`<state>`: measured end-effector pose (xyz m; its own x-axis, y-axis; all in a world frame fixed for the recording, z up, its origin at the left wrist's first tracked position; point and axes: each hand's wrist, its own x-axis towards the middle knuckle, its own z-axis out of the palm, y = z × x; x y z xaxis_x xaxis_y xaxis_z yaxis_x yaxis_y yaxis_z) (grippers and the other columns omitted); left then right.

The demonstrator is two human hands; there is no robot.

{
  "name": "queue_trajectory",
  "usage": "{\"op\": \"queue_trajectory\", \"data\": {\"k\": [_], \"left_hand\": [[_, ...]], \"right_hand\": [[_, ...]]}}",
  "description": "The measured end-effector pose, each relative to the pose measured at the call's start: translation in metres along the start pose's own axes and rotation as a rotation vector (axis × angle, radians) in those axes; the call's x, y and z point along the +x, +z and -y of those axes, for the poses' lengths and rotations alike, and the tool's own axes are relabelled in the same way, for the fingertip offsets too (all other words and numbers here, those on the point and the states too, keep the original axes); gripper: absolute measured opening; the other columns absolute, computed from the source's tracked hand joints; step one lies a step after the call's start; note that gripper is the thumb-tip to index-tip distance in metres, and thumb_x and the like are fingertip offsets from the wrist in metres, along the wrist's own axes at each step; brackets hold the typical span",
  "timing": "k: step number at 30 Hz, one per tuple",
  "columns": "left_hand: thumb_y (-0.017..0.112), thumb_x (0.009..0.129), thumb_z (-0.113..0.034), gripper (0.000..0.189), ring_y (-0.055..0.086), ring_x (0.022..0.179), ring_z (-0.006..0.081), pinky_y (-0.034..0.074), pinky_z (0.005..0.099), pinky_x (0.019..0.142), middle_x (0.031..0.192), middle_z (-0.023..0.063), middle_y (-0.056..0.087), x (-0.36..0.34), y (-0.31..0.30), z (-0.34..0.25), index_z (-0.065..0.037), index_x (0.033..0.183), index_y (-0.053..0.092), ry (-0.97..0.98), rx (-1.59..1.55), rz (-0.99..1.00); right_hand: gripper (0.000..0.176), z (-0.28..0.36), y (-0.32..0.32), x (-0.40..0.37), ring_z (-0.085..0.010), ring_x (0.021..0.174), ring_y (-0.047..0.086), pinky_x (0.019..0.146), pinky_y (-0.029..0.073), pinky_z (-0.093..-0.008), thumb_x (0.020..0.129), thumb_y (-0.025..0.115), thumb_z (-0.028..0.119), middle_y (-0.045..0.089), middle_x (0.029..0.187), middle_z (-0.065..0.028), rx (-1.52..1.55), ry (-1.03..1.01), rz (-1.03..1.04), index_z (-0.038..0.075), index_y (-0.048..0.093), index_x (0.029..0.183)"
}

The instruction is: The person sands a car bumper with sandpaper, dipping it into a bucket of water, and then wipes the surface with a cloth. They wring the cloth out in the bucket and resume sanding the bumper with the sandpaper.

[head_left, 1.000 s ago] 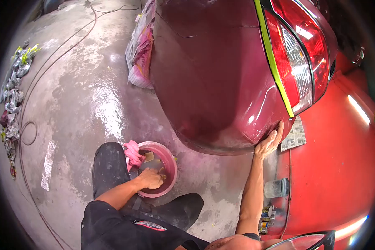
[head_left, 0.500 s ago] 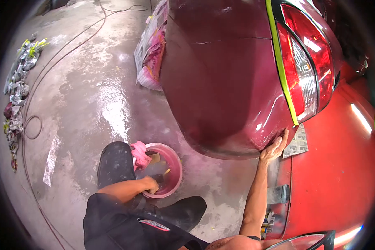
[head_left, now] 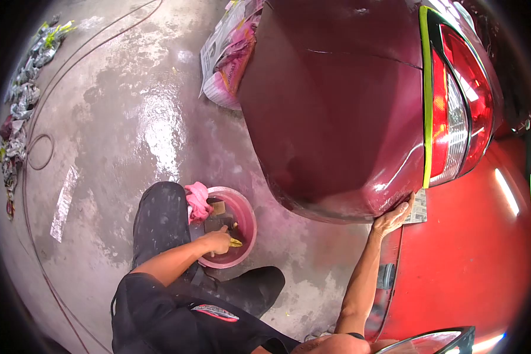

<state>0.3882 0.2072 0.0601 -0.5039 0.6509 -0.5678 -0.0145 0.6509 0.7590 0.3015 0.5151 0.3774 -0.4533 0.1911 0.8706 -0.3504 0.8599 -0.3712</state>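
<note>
wet concrete floor: pink basin at six o'clock, paper scraps and cable at nine, newspaper at twelve.

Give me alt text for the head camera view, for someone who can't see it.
A crouching person's left hand is in a pink basin on a wet concrete floor, while the right hand rests against the lower edge of a maroon car bumper. A pink cloth hangs over the basin's rim.

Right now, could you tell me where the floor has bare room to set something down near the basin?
The wet concrete between the knee, cable loop and newspaper bundle is bare; so is the floor between basin and right hand. The basin itself is crowded: left hand, rag.
</note>
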Motion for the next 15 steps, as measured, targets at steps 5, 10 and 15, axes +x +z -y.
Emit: {"op": "queue_trajectory", "data": {"k": [5,10,15], "left_hand": [[0.056,0.088,-0.015,0.037,0.045,0.134,0.0389,0.044,0.0541,0.103,0.156,0.0222,0.028,0.024,0.03,0.026,-0.004,0.122,0.067,0.09,0.448,-0.118],[0.054,0.093,-0.033,0.038,0.027,0.143,0.042,0.018,0.0632,0.114,0.152,0.0126,0.039,0.059,0.064,0.05,-0.016,0.125,0.067,-0.028,0.405,-0.085],[0.046,0.096,-0.031,0.036,0.045,0.134,0.0358,0.017,0.0658,0.113,0.132,0.0075,0.062,0.052,0.046,0.04,-0.018,0.119,0.071,0.057,0.739,-0.18]], "right_hand": [[0.064,-0.003,0.001,0.003,-0.0344,0.132,0.045,0.111,0.035,-0.0457,0.102,0.037,0.047,0.046,0.142,-0.0224,-0.148,-0.049,-0.035,-0.005,0.048,0.137],[0.059,-0.009,0.003,0.003,-0.0339,0.126,0.049,0.107,0.037,-0.0447,0.101,0.038,0.043,0.052,0.136,-0.0226,-0.145,-0.094,-0.095,-0.005,0.053,0.133],[0.06,-0.002,0.004,0.0,-0.0327,0.127,0.048,0.109,0.036,-0.0446,0.102,0.037,0.044,0.052,0.135,-0.021,-0.236,-0.087,-0.079,-0.004,0.052,0.134]]}}
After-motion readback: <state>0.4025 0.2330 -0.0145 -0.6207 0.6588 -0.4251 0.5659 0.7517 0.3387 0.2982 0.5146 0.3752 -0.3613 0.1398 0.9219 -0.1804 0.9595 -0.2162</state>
